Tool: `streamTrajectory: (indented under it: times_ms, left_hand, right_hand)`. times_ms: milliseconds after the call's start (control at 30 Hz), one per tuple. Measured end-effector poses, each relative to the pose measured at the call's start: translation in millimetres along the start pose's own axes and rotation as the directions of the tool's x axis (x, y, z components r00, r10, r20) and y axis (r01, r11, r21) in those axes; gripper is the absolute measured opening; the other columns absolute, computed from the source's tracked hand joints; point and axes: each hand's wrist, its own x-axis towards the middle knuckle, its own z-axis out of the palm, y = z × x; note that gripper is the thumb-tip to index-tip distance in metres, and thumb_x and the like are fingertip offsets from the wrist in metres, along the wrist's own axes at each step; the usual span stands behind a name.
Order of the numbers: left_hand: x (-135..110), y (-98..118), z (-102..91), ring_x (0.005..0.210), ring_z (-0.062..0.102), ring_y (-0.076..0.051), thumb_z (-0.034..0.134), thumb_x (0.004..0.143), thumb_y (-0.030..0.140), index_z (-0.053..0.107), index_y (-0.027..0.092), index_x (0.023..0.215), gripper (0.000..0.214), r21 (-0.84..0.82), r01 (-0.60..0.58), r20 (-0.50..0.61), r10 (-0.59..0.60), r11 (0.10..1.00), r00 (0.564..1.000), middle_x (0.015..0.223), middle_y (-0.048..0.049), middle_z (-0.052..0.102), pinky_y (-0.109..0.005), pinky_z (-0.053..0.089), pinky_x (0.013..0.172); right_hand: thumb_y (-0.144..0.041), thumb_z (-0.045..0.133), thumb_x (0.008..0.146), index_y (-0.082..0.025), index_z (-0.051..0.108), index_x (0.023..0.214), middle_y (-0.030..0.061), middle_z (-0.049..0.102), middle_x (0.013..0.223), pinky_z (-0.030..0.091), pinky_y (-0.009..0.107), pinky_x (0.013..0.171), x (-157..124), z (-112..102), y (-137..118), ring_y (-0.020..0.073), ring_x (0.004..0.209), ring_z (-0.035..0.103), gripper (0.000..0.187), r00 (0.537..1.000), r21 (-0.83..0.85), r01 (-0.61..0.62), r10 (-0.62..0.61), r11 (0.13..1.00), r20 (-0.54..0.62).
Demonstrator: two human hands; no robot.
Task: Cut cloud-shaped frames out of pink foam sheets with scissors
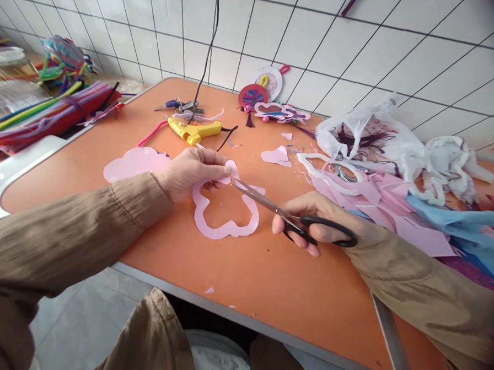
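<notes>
My left hand (190, 171) pinches the top of a pink cloud-shaped paper outline (226, 227) that lies on the orange table (252, 278). My right hand (315, 217) grips black-handled scissors (298, 218), its fingers through the loops. The blades point up and left, and their tips meet the pink paper right beside my left fingers. A solid pink cloud cutout (132, 163) rests just behind my left wrist.
A yellow glue gun (194, 131) with a black cord lies behind my hands. Pink, blue and white paper scraps (397, 210) and a crumpled plastic bag (372, 134) pile up at the right. Pipe cleaners (48, 115) lie far left. Finished round ornaments (262, 90) lean near the tiled wall.
</notes>
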Motion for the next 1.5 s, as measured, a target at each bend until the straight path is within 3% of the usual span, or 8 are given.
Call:
streamTrajectory:
  times_ms: [267,400,533,767,933,1067,1233,1500]
  left_hand:
    - [3,-2,-6.7,0.05,0.056,-0.008,0.087,0.069,0.011,0.066,0.013,0.062,0.022,-0.038,0.017,-0.012,-0.018,0.999,1.0,0.058,-0.002,0.064,-0.018,0.044,0.047]
    - [5,-4,-10.2,0.056,0.063,-0.011,0.084,0.067,0.006,0.068,0.013,0.062,0.018,-0.004,-0.008,-0.028,0.008,1.0,1.0,0.066,-0.0064,0.072,-0.021,0.05,0.055]
    - [5,-1,-12.8,0.062,0.069,-0.015,0.083,0.063,0.003,0.071,0.015,0.061,0.017,0.137,-0.058,-0.057,0.066,0.989,0.996,0.067,-0.0055,0.073,-0.022,0.052,0.061]
    - [2,7,-14.5,0.053,0.06,-0.01,0.085,0.057,0.009,0.07,0.019,0.056,0.018,0.374,-0.078,-0.014,0.09,0.924,0.996,0.055,0.0001,0.065,-0.017,0.043,0.05]
    - [1,5,-12.6,0.047,0.06,-0.009,0.084,0.065,0.012,0.074,0.016,0.072,0.013,0.139,0.015,-0.099,-0.001,0.99,0.995,0.061,-0.0022,0.07,-0.017,0.044,0.046]
    - [0,2,-9.2,0.051,0.064,-0.011,0.083,0.067,0.004,0.075,0.012,0.089,0.025,-0.105,0.085,-0.158,-0.101,0.991,0.982,0.064,-0.0044,0.072,-0.02,0.051,0.05]
    - [-6,0,2.9,0.062,0.07,-0.012,0.079,0.072,-0.002,0.074,0.011,0.094,0.025,-0.267,0.007,-0.216,-0.067,0.964,0.974,0.072,-0.005,0.074,-0.024,0.059,0.064]
    - [-23,-5,18.3,0.072,0.068,-0.011,0.088,0.067,0.007,0.078,0.016,0.09,0.027,-0.32,-0.137,-0.23,0.063,0.938,0.971,0.076,0.0017,0.07,-0.029,0.061,0.08]
  right_hand:
    - [-0.077,0.078,0.075,-0.015,0.068,0.097,-0.0022,0.061,0.063,0.038,0.019,0.039,10,-3,19,0.0074,0.041,0.051,0.066,0.979,0.145,0.203,-0.198,0.968,-0.052]
    - [-0.073,0.079,0.077,-0.017,0.069,0.091,-0.0015,0.063,0.065,0.037,0.021,0.044,9,4,12,0.008,0.044,0.054,0.059,0.976,0.154,0.184,-0.163,0.971,-0.141]
    - [-0.074,0.079,0.076,-0.017,0.069,0.092,-0.0012,0.062,0.065,0.037,0.022,0.044,10,4,11,0.0086,0.044,0.054,0.06,0.972,0.164,0.219,-0.2,0.962,-0.125]
    - [-0.075,0.077,0.079,-0.016,0.069,0.098,-0.0016,0.061,0.065,0.037,0.022,0.043,14,0,19,0.0091,0.044,0.052,0.062,0.961,0.158,0.263,-0.245,0.952,-0.128]
    - [-0.079,0.076,0.076,-0.016,0.069,0.095,-0.002,0.06,0.063,0.039,0.023,0.043,14,1,17,0.0092,0.044,0.051,0.066,0.955,0.127,0.279,-0.26,0.952,-0.144]
    - [-0.079,0.075,0.076,-0.017,0.068,0.094,-0.0021,0.06,0.064,0.044,0.024,0.044,14,9,13,0.0098,0.044,0.052,0.065,0.936,0.071,0.315,-0.298,0.946,-0.188]
    - [-0.073,0.075,0.082,-0.018,0.067,0.096,-0.001,0.061,0.071,0.051,0.026,0.049,13,31,6,0.0113,0.051,0.06,0.057,0.876,-0.07,0.358,-0.361,0.931,-0.32]
    - [-0.074,0.077,0.078,-0.021,0.064,0.1,-0.0014,0.059,0.073,0.054,0.027,0.052,11,60,-7,0.0131,0.057,0.061,0.058,0.844,-0.153,0.201,-0.251,0.968,-0.474]
